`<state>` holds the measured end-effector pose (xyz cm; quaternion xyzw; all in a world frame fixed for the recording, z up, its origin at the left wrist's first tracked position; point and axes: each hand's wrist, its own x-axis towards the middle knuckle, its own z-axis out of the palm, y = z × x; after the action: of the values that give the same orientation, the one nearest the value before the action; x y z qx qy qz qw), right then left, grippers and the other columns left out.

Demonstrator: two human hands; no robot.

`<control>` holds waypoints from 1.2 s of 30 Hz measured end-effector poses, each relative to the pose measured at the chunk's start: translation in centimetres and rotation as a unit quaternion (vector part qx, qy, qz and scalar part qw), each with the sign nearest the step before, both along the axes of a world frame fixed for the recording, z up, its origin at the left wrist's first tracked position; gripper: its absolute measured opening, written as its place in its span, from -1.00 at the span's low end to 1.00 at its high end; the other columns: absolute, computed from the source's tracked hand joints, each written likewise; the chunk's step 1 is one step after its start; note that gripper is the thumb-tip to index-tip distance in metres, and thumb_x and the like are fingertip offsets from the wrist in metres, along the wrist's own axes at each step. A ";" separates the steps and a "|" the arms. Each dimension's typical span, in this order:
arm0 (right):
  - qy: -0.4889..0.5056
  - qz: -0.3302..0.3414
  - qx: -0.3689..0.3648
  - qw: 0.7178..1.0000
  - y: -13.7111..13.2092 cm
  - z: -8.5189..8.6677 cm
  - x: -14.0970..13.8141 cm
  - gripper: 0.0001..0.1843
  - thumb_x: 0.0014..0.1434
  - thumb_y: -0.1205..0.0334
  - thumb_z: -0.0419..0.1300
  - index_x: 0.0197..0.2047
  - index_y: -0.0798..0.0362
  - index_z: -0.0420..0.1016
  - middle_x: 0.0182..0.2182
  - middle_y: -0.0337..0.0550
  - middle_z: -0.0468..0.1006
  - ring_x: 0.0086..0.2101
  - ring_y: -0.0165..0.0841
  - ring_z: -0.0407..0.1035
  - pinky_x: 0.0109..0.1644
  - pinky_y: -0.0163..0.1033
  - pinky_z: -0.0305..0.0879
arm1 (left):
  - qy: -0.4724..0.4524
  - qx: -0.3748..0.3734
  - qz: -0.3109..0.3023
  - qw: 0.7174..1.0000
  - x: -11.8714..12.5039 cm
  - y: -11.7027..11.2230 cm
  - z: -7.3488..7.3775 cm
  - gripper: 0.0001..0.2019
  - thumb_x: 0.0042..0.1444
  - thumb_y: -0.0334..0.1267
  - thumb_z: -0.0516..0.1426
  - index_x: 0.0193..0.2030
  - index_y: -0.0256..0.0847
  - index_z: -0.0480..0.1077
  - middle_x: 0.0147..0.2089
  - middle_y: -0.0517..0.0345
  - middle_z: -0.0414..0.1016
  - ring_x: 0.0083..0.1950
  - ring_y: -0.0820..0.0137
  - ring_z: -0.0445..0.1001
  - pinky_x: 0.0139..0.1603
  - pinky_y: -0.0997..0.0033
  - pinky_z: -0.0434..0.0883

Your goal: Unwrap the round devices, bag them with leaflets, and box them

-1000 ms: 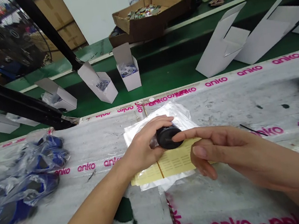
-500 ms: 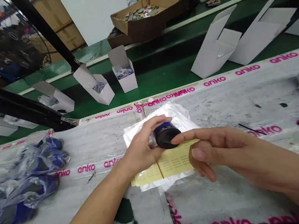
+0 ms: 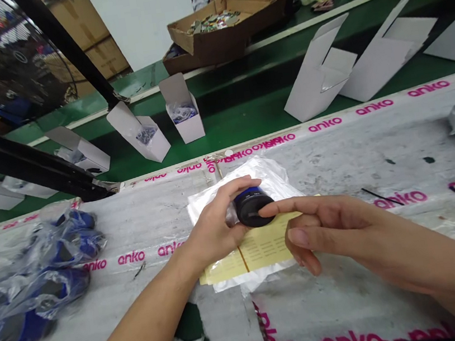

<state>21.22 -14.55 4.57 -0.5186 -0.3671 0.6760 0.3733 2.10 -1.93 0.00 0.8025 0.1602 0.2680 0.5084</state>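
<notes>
Though partly under hands [image 3: 210, 230], yellow sheets [image 3: 262, 255]

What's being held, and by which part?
The left hand holds a blue-and-black round object by its side, between thumb and fingers. The right hand shows no grip, its index fingertip at the black end.

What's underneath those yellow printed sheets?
White film sticks out past the near edge of the yellow sheets. The sheets hide whatever else lies beneath; the left hand and dark item block part of them.
</notes>
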 end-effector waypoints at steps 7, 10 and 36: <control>0.009 -0.002 -0.006 1.000 -0.2 0.0 -0.1 -0.23 0.22 -0.18 0.31 0.36 0.03 0.30 -0.50 -0.25 0.54 -0.38 -0.31 0.32 -0.17 -0.15 0.14 | -0.010 0.006 -0.004 1.000 0.0 0.1 -0.2 -0.33 0.10 -0.55 0.23 0.28 0.10 0.21 0.33 0.10 0.36 0.39 0.20 0.32 0.43 0.01 0.29; 0.009 -0.001 -0.011 1.000 -0.3 0.2 -0.2 -0.20 0.21 -0.21 0.31 0.36 0.05 0.28 -0.51 -0.25 0.54 -0.38 -0.32 0.31 -0.17 -0.15 0.14 | -0.004 0.002 -0.001 1.000 -0.1 0.1 -0.2 -0.32 0.09 -0.56 0.22 0.28 0.12 0.22 0.33 0.12 0.36 0.39 0.20 0.32 0.42 0.01 0.30; 0.030 0.055 -0.018 0.998 -1.3 0.7 -0.5 0.07 0.21 -0.20 0.30 0.54 0.08 -0.11 -0.35 -0.11 0.69 -0.20 -0.17 0.54 0.00 -0.01 0.33 | 0.010 0.125 -0.076 0.989 -0.7 0.5 1.1 -0.30 0.14 -0.38 0.20 0.43 -0.13 0.14 0.43 -0.15 0.23 0.48 0.07 0.17 0.50 -0.08 0.19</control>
<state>20.70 -15.82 5.24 -0.4843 -0.3712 0.7171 0.3368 1.35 -1.38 1.10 0.8721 0.0696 0.2385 0.4215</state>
